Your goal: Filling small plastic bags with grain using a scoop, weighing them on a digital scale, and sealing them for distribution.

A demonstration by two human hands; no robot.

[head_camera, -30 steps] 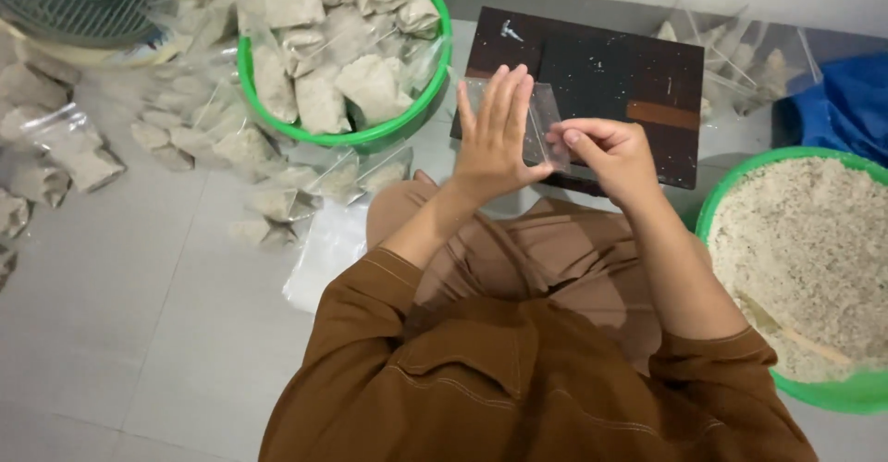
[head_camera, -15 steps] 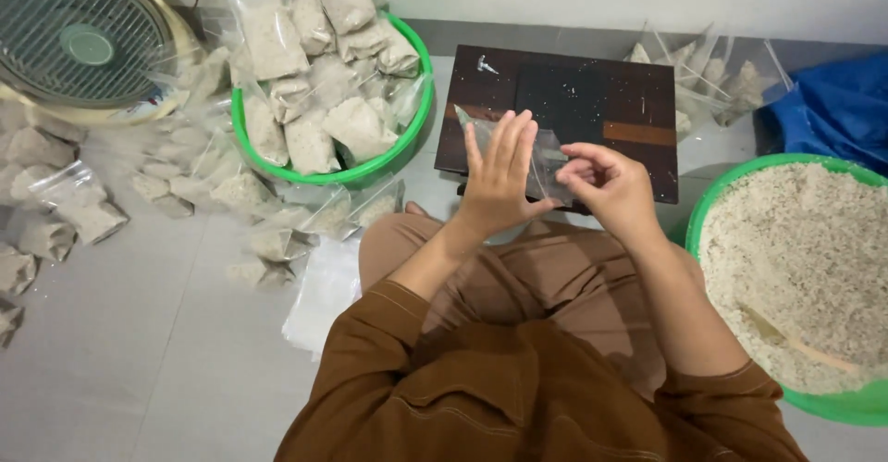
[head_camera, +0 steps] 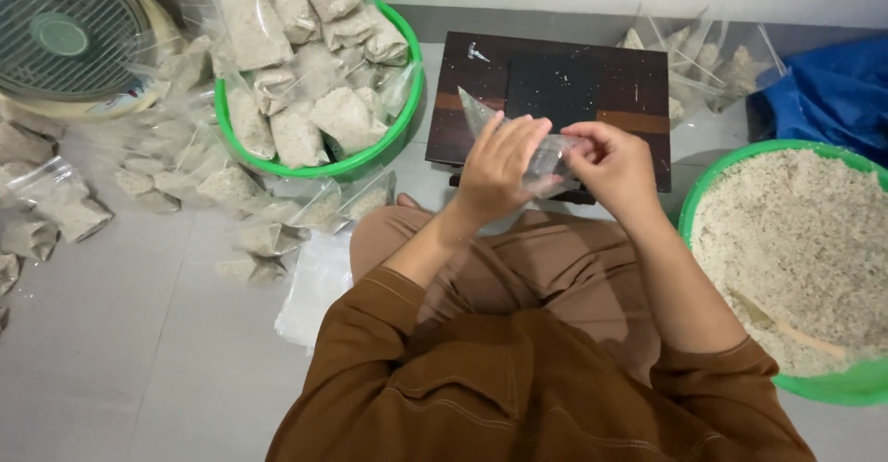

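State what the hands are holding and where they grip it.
Both hands hold one empty clear plastic bag. The left hand grips its left side, the right hand pinches its right edge, above the dark low table.

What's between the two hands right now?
In the head view, a clear empty plastic bag spans the gap: the left hand and right hand each pinch it, above the dark board.
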